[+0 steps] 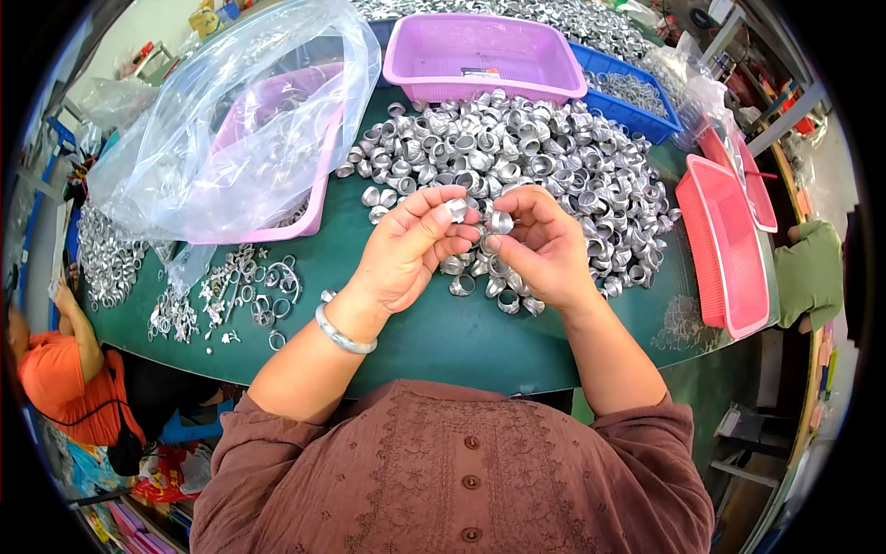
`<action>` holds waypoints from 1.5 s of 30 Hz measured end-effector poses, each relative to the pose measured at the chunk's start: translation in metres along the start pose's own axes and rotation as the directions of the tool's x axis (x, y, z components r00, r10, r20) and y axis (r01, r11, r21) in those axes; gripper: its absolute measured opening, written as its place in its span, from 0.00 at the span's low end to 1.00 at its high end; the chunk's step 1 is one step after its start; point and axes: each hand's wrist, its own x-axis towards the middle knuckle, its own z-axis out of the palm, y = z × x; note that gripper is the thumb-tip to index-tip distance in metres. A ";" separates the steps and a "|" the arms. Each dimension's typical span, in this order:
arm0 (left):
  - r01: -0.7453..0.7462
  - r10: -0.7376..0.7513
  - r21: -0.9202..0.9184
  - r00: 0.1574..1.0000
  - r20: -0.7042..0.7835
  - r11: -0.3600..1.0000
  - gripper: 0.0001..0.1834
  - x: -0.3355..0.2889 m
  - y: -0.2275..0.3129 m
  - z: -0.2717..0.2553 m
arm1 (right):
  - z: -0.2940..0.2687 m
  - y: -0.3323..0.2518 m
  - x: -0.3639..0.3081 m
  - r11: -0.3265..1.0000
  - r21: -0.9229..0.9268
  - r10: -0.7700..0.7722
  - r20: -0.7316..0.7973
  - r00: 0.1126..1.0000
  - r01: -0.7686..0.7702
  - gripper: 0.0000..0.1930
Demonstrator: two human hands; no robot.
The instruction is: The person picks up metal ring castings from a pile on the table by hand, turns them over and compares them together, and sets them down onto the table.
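Between the thumb and fingers of my left hand (411, 245) is a silver ring (457, 210). My right hand (544, 245) pinches another wide silver ring (501, 222) a short way to the right of it. Both hands are raised over the near side of a large heap of silver rings (517, 148), which spreads across the green table (443, 342). A few rings lie below my fingers at the heap's near edge. A pale bangle circles my left wrist.
Behind the heap stands a purple basket (484, 88); a blue crate (628, 115) of small rings sits beside it. A clear plastic bag (249, 120) drapes over a pink basket at left, near loose jewellery pieces (245, 286). Pink baskets (724, 249) stand right. Two people sit at the sides.
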 end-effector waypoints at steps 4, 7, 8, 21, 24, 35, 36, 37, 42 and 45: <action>0.012 -0.012 0.014 1.000 0.008 1.000 0.17 0.001 0.000 0.001 | 0.000 0.002 0.002 0.996 -0.068 -0.046 0.034 0.998 0.049 0.16; 0.039 -0.040 0.016 0.999 0.032 0.999 0.16 0.001 0.000 -0.001 | 0.001 0.003 0.001 0.996 -0.073 -0.040 0.025 0.999 0.042 0.17; 0.040 -0.040 0.016 0.999 0.032 0.999 0.16 0.000 0.000 -0.001 | 0.000 0.005 0.000 0.995 -0.094 -0.041 0.015 0.999 0.043 0.17; 0.104 -0.103 -0.082 0.995 0.016 0.991 0.18 0.000 -0.001 0.000 | 0.000 0.009 0.000 0.978 -0.191 -0.083 0.012 0.997 0.083 0.20; 0.141 -0.143 -0.102 0.990 -0.010 0.985 0.18 0.000 -0.001 -0.002 | 0.001 0.006 0.000 0.975 -0.212 -0.062 0.017 0.998 0.064 0.20; 0.215 -0.210 -0.197 0.977 0.042 0.957 0.18 -0.001 -0.004 0.000 | 0.005 -0.011 0.002 0.894 -0.413 -0.143 0.109 0.984 0.176 0.18; 0.234 -0.227 -0.196 0.972 0.054 0.952 0.17 -0.002 -0.003 0.003 | 0.007 -0.014 0.002 0.846 -0.478 -0.179 0.159 0.971 0.234 0.17; 0.251 -0.243 -0.195 0.968 0.065 0.948 0.16 -0.003 -0.001 0.006 | 0.008 -0.012 0.002 0.850 -0.466 -0.200 0.146 0.969 0.246 0.15; 0.181 -0.190 -0.085 0.975 -0.114 0.980 0.15 -0.009 0.026 0.021 | -0.012 -0.010 0.009 0.659 -0.684 -0.387 0.048 0.921 0.313 0.13; -0.067 0.080 0.132 0.992 -0.097 0.989 0.14 -0.006 0.079 0.028 | -0.029 -0.011 0.018 0.528 -0.813 -0.446 -0.020 0.895 0.245 0.12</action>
